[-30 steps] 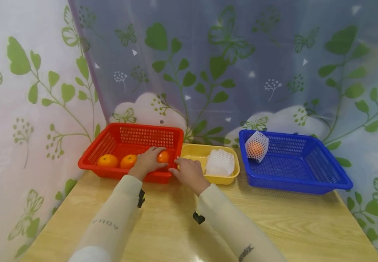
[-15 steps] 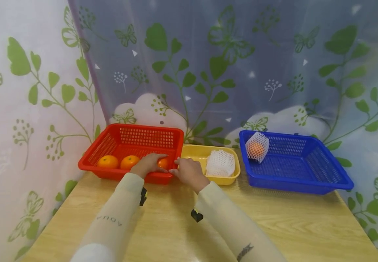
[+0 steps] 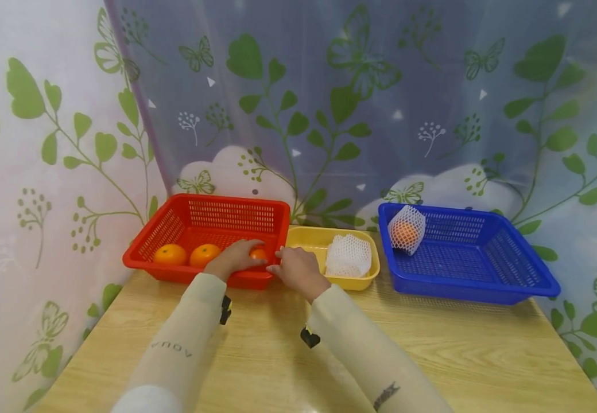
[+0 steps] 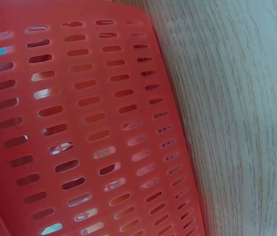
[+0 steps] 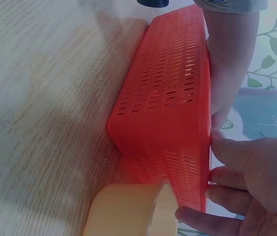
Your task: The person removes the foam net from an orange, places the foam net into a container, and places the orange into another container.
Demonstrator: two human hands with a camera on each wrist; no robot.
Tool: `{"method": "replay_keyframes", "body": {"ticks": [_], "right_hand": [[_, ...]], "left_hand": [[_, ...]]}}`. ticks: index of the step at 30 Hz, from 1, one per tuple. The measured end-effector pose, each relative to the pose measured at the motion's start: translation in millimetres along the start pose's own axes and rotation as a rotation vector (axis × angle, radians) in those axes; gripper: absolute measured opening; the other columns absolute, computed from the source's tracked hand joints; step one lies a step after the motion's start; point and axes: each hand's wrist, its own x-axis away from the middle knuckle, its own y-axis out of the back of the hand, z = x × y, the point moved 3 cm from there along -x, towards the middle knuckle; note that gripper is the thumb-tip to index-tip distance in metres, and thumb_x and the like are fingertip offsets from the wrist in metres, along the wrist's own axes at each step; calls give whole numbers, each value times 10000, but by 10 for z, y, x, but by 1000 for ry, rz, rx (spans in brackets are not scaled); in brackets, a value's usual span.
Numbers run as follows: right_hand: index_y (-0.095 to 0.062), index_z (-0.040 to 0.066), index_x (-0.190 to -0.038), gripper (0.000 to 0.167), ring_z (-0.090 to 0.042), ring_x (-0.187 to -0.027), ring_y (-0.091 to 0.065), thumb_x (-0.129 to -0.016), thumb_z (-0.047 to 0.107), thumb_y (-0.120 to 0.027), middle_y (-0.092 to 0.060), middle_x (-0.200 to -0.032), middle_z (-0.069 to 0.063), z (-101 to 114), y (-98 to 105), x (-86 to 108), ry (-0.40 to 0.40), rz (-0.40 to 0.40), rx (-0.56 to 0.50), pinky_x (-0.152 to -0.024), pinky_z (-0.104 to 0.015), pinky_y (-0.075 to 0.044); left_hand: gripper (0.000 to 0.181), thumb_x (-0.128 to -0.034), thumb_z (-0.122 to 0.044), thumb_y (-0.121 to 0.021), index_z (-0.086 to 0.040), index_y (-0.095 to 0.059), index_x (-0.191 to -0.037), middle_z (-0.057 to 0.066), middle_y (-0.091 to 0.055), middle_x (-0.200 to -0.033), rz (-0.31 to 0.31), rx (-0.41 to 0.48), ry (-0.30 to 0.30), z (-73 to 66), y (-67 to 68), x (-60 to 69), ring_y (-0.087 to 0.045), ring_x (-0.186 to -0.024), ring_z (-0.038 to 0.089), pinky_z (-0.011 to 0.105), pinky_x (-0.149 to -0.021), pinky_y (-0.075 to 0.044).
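Inside the red basket (image 3: 226, 201), the left hand (image 3: 233, 257) curls its fingers and thumb round an orange (image 3: 258, 253) near the right front corner; its palm side is hidden. Two more oranges (image 3: 170, 254) lie to the left of that hand. At the basket's right rim, the right hand (image 3: 301, 269) rests its fingertips, bent only a little, in the head view. The right wrist view shows this hand (image 5: 261, 182) with its fingers against the red rim (image 5: 205, 123), one finger over the yellow tray (image 5: 124, 209). The left wrist view has only the basket's slotted wall (image 4: 89, 118), no fingers.
White foam nets (image 3: 348, 256) lie in the yellow tray (image 3: 347, 284) beside the red basket. Farther right, a blue basket (image 3: 464, 291) contains a netted orange fruit (image 3: 406, 234) at its left end. Wooden tabletop (image 3: 267, 355) stretches in front; a patterned curtain (image 3: 298, 115) hangs behind.
The left hand has shifted slightly, and the orange beside its fingers sits a little lower than a second ago, more covered by the hand. The right hand has barely moved.
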Motion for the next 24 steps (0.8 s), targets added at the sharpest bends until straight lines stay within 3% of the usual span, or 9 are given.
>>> {"method": "replay_keyframes", "body": {"ticks": [10, 24], "right_hand": [[-650, 142, -1285, 486, -224, -910, -628, -897, 435, -665, -654, -1252, -37, 0, -2, -3, 11, -4, 6, -765, -353, -487], [-635, 147, -1303, 495, -218, -952, -631, -902, 434, -658, -637, -1283, -29, -2, -22, -4, -14, 11, -7, -794, -348, -493]], "left_hand": [[706, -879, -437, -676, -146, -414, -1466, 187, -422, -1464, 49, 9, 11, 13, -3, 11, -390, -1307, 373, 572, -1104, -287], [644, -894, -428, -661, -133, -460, -1429, 182, -457, -1434, 62, 22, -2, -17, 1, 56, -421, -1275, 361, 564, -1101, -300]]}}
